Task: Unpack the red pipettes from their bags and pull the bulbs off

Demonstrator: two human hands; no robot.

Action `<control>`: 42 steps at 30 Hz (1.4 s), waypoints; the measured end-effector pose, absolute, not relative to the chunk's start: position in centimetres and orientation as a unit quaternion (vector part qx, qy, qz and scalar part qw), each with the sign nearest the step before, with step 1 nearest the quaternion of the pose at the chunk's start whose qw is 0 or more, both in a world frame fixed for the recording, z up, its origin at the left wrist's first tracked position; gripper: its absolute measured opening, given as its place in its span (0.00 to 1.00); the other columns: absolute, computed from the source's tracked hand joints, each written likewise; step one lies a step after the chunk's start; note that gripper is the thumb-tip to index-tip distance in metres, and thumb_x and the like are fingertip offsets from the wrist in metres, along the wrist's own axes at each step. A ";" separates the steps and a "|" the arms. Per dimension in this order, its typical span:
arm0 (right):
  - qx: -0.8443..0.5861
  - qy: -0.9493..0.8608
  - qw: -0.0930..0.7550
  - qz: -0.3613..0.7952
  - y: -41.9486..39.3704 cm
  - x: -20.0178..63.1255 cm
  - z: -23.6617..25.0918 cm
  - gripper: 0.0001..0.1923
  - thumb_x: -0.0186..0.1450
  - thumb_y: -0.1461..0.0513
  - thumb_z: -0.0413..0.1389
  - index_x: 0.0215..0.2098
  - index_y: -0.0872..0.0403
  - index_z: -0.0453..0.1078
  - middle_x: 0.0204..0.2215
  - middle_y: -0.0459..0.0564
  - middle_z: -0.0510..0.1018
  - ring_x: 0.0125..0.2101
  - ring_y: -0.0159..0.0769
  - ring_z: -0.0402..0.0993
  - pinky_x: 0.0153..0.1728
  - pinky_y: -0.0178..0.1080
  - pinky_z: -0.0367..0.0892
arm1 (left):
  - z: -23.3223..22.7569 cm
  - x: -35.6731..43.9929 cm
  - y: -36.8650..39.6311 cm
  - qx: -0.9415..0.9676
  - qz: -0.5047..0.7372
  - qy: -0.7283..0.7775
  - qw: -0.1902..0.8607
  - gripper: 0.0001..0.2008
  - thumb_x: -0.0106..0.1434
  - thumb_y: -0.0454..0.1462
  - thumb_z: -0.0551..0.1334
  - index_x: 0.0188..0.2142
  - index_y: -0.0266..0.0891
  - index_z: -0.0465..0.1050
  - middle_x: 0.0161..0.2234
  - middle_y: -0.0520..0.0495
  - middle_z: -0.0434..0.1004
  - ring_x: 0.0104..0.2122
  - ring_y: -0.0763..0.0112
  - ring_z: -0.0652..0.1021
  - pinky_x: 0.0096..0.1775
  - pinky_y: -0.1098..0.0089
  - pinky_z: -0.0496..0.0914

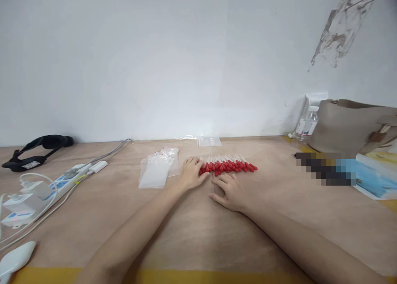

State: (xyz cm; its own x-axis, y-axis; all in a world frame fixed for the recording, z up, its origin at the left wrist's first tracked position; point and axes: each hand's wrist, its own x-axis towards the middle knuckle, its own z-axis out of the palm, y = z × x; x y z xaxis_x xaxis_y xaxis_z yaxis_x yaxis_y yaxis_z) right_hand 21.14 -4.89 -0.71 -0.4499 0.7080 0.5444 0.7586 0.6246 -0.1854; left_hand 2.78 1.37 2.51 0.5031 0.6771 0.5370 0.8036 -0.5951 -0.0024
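Head view of a wooden table set against a white wall. A row of red-tipped sticks lies near the table's middle; the row itself runs left to right, while each stick has its long axis running away from the viewer, red tips toward the person and pale shafts pointing at the wall. The left hand rests palm down at the row's left end, fingers loosely curled over the outermost sticks and touching them; whether it grips any cannot be told. The right hand lies flat and released on the table just in front of the row, fingertips near the red tips, holding nothing. Left of the left hand lie clear plastic bags, overlapping; another small bag lies by the wall behind the row. Far left: a power strip with plugs and cables, and a black headset. Far right: a water bottle beside a beige bag.
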 end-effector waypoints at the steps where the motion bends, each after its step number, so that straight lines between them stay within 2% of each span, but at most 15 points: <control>1: -0.430 -0.848 0.306 -0.044 -5.0 21.4 -0.8 0.18 0.59 0.52 0.52 0.43 0.52 0.66 0.37 0.51 0.71 0.38 0.37 0.64 0.40 0.40 0.53 | 2.4 3.3 1.7 -0.860 -0.245 -0.428 0.132 0.11 0.55 0.44 0.59 0.31 0.39 0.65 0.34 0.46 0.66 0.37 0.62 0.67 0.40 0.63 0.61; 6: -0.448 -0.822 0.346 -0.058 -4.8 22.5 -1.2 0.12 0.59 0.54 0.51 0.36 0.52 0.68 0.33 0.48 0.72 0.35 0.34 0.66 0.37 0.39 0.52 | 1.5 4.3 2.6 -0.852 -0.282 -0.426 0.111 0.06 0.57 0.39 0.58 0.29 0.39 0.65 0.32 0.46 0.67 0.36 0.63 0.67 0.40 0.63 0.61; 11: -0.465 -0.796 0.384 -0.058 -4.1 22.6 -1.7 0.09 0.60 0.57 0.50 0.33 0.53 0.69 0.28 0.47 0.71 0.32 0.33 0.66 0.37 0.39 0.55 | 0.9 3.3 2.4 -0.765 -0.430 -0.479 0.002 0.06 0.60 0.38 0.54 0.29 0.38 0.64 0.30 0.48 0.68 0.33 0.67 0.69 0.37 0.67 0.64; 14: -0.456 -0.774 0.432 -0.073 -3.8 22.6 -1.8 0.10 0.60 0.59 0.50 0.39 0.54 0.68 0.32 0.50 0.70 0.35 0.36 0.67 0.37 0.39 0.58 | 0.8 1.5 1.3 -0.741 -0.463 -0.485 -0.022 0.07 0.62 0.39 0.53 0.34 0.38 0.64 0.32 0.48 0.69 0.34 0.69 0.70 0.36 0.68 0.65; 17: -0.445 -0.746 0.481 -0.119 -3.9 22.6 -1.6 0.19 0.59 0.59 0.50 0.49 0.55 0.62 0.41 0.56 0.67 0.43 0.41 0.64 0.42 0.43 0.59 | 0.6 -0.7 -0.5 -0.777 -0.450 -0.435 -0.070 0.07 0.61 0.40 0.54 0.36 0.39 0.66 0.34 0.48 0.70 0.37 0.69 0.70 0.40 0.68 0.65; 20: -0.423 -0.774 0.446 -0.150 -4.3 22.6 -1.1 0.25 0.59 0.56 0.52 0.54 0.54 0.58 0.47 0.57 0.65 0.48 0.44 0.60 0.45 0.46 0.56 | 0.5 -2.2 -2.3 -0.826 -0.398 -0.386 -0.106 0.07 0.61 0.39 0.55 0.36 0.39 0.68 0.35 0.48 0.71 0.38 0.68 0.71 0.41 0.66 0.64; 22: -0.391 -0.815 0.401 -0.146 -4.5 22.5 -0.9 0.25 0.59 0.54 0.52 0.53 0.52 0.59 0.47 0.55 0.67 0.48 0.43 0.60 0.46 0.47 0.54 | 0.5 -2.5 -3.1 -0.843 -0.371 -0.372 -0.116 0.07 0.61 0.39 0.56 0.36 0.39 0.68 0.34 0.47 0.72 0.37 0.67 0.71 0.41 0.65 0.64; 26: -0.347 -0.863 0.349 -0.115 -4.8 22.1 -1.1 0.16 0.61 0.55 0.51 0.46 0.50 0.66 0.35 0.49 0.74 0.40 0.37 0.64 0.47 0.46 0.50 | 0.6 -2.2 -3.6 -0.862 -0.354 -0.340 -0.123 0.06 0.61 0.38 0.56 0.36 0.40 0.68 0.35 0.48 0.73 0.37 0.67 0.71 0.42 0.63 0.63; 30: -0.346 -0.866 0.349 -0.089 -4.8 21.7 -1.5 0.10 0.63 0.58 0.49 0.38 0.50 0.70 0.26 0.46 0.73 0.34 0.32 0.64 0.44 0.43 0.50 | 0.8 -1.9 -3.8 -0.878 -0.340 -0.320 -0.110 0.07 0.61 0.38 0.55 0.38 0.41 0.68 0.36 0.48 0.73 0.38 0.68 0.71 0.44 0.63 0.63; 35: -0.362 -0.869 0.330 -0.070 -5.0 21.2 -1.4 0.10 0.64 0.61 0.47 0.32 0.52 0.70 0.24 0.46 0.71 0.31 0.32 0.62 0.40 0.41 0.49 | 0.9 -0.7 -4.4 -0.900 -0.299 -0.314 -0.057 0.21 0.57 0.43 0.59 0.50 0.41 0.62 0.48 0.44 0.66 0.48 0.61 0.65 0.49 0.59 0.59; 37: -0.361 -0.872 0.323 -0.067 -5.2 21.0 -1.3 0.11 0.64 0.61 0.46 0.32 0.52 0.69 0.23 0.46 0.71 0.30 0.32 0.62 0.39 0.41 0.49 | 0.7 -0.1 -4.3 -0.906 -0.284 -0.311 -0.031 0.17 0.58 0.44 0.58 0.46 0.41 0.66 0.46 0.44 0.67 0.46 0.62 0.66 0.48 0.60 0.60; 39: -0.360 -0.874 0.320 -0.060 -5.3 20.8 -1.2 0.12 0.64 0.61 0.45 0.30 0.53 0.69 0.23 0.47 0.70 0.30 0.32 0.61 0.39 0.40 0.49 | 0.4 0.4 -4.1 -0.909 -0.275 -0.313 -0.008 0.11 0.61 0.43 0.55 0.38 0.40 0.69 0.39 0.46 0.70 0.41 0.65 0.68 0.44 0.62 0.61; 42: -0.351 -0.878 0.322 -0.043 -5.3 20.6 -1.1 0.13 0.64 0.59 0.46 0.29 0.54 0.69 0.22 0.46 0.69 0.28 0.30 0.61 0.37 0.39 0.49 | 0.0 0.6 -3.8 -0.913 -0.267 -0.309 0.021 0.11 0.64 0.40 0.51 0.34 0.39 0.70 0.32 0.47 0.71 0.36 0.67 0.68 0.41 0.63 0.61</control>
State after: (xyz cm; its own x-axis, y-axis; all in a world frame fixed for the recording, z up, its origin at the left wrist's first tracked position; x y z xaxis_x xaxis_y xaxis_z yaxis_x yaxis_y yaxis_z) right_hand 20.56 -5.32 -1.12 -0.5460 0.5896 0.5952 0.6448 0.7494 -0.1508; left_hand 0.63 -3.83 0.04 0.6671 0.5523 0.4999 0.5742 -0.8088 0.1273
